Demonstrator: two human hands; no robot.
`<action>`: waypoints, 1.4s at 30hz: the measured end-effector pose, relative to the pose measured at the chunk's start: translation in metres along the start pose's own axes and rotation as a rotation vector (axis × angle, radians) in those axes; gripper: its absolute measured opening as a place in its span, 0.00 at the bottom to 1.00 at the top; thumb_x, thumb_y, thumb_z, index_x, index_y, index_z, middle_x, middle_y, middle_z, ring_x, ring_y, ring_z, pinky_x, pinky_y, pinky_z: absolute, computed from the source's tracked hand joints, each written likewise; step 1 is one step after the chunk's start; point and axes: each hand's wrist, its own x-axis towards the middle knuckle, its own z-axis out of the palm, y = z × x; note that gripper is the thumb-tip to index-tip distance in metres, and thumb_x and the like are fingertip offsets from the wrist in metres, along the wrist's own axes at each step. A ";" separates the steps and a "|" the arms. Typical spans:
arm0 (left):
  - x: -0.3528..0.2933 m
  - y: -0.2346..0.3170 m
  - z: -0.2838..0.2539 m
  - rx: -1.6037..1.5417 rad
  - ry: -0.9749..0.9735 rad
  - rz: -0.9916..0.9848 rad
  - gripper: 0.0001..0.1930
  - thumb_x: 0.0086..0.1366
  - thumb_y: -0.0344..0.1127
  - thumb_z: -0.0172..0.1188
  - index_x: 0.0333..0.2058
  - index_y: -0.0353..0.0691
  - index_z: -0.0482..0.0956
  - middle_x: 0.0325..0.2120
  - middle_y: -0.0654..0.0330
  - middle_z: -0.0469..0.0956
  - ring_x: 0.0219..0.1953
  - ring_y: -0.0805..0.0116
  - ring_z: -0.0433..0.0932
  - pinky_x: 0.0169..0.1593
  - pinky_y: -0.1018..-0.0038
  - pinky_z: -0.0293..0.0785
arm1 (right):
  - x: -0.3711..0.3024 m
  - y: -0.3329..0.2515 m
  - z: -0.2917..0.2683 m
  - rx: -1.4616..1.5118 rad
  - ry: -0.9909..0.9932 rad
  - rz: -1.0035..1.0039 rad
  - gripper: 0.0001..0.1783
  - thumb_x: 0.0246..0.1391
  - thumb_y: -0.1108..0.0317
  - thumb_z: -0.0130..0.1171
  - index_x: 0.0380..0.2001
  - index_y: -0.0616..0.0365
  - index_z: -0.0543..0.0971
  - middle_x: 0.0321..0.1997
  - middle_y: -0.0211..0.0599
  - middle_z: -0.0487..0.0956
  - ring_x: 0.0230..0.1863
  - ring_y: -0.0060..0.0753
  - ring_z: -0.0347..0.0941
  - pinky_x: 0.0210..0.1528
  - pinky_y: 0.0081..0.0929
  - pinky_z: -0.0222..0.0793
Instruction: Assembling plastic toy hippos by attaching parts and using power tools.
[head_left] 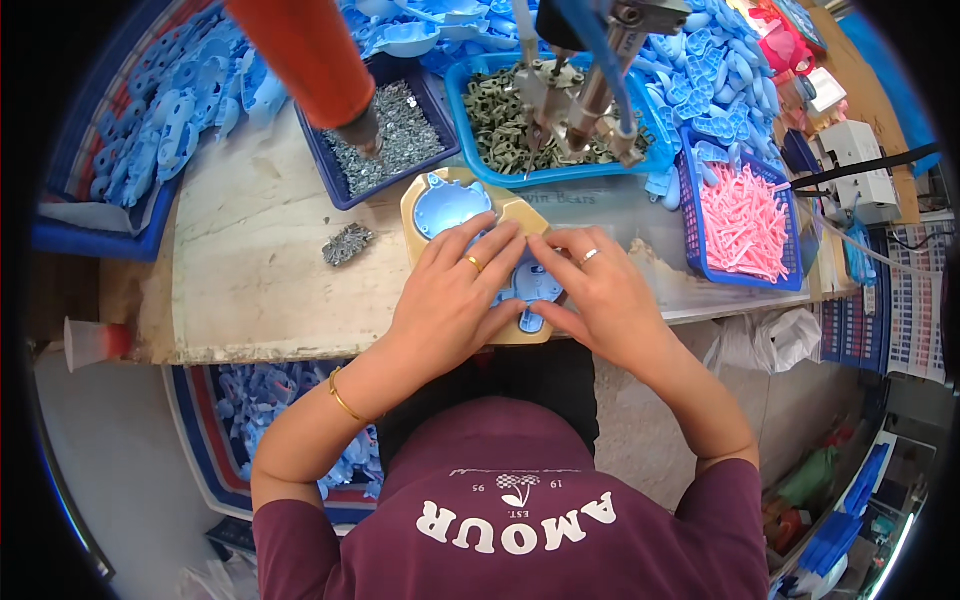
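A tan fixture block [408, 208] lies at the table's front edge, with a round blue plastic half-shell [450, 207] seated in its far left part. Nearer to me, a smaller blue plastic shell [538, 283] sits in the same block, partly covered by my fingers. My left hand [450, 285] reaches over its left side, fingers bent and thumb at its near edge. From the right my right hand [612, 295] grips it, index finger at the far edge and thumb at the near one. The left fingertips' exact contact is hidden.
A red-orange tool [300, 60] and a metal machine head [580, 110] hang over the table. Behind are a tray of screws [385, 135], a bin of dark green parts [490, 120] and a basket of pink pieces [745, 220]. Loose screws [347, 244] lie left of the block.
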 end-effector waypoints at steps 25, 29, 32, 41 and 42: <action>-0.004 0.003 -0.001 0.039 -0.058 -0.031 0.34 0.61 0.42 0.67 0.62 0.34 0.70 0.65 0.53 0.67 0.68 0.49 0.63 0.68 0.51 0.60 | 0.105 0.136 -0.019 -0.293 0.204 -0.102 0.05 0.53 0.75 0.61 0.34 0.54 0.81 0.38 0.35 0.75 0.46 0.46 0.74 0.45 0.39 0.73; -0.004 0.003 -0.001 0.046 -0.055 -0.029 0.34 0.61 0.42 0.67 0.63 0.34 0.70 0.65 0.53 0.67 0.67 0.49 0.63 0.68 0.51 0.60 | 0.109 0.129 -0.018 -0.362 0.108 -0.149 0.03 0.54 0.74 0.60 0.32 0.55 0.80 0.40 0.36 0.75 0.46 0.45 0.73 0.46 0.39 0.72; -0.003 0.003 0.000 0.050 -0.051 -0.019 0.34 0.61 0.42 0.67 0.63 0.35 0.70 0.65 0.53 0.67 0.67 0.49 0.64 0.68 0.52 0.60 | 0.111 0.136 -0.024 -0.439 0.085 -0.213 0.05 0.53 0.74 0.60 0.35 0.56 0.79 0.40 0.36 0.74 0.47 0.43 0.74 0.45 0.39 0.73; -0.003 0.002 -0.004 0.037 -0.061 -0.023 0.33 0.60 0.42 0.68 0.62 0.34 0.70 0.65 0.53 0.68 0.67 0.49 0.64 0.67 0.54 0.61 | 0.092 0.135 -0.033 0.146 0.245 0.010 0.03 0.62 0.75 0.58 0.38 0.61 0.75 0.34 0.40 0.80 0.35 0.37 0.78 0.39 0.29 0.72; -0.002 0.002 -0.004 0.038 -0.060 -0.022 0.33 0.60 0.42 0.68 0.62 0.34 0.70 0.65 0.53 0.68 0.67 0.49 0.64 0.67 0.54 0.61 | 0.089 0.131 -0.032 0.238 0.261 0.036 0.04 0.61 0.76 0.60 0.38 0.62 0.76 0.31 0.36 0.80 0.32 0.26 0.77 0.38 0.24 0.72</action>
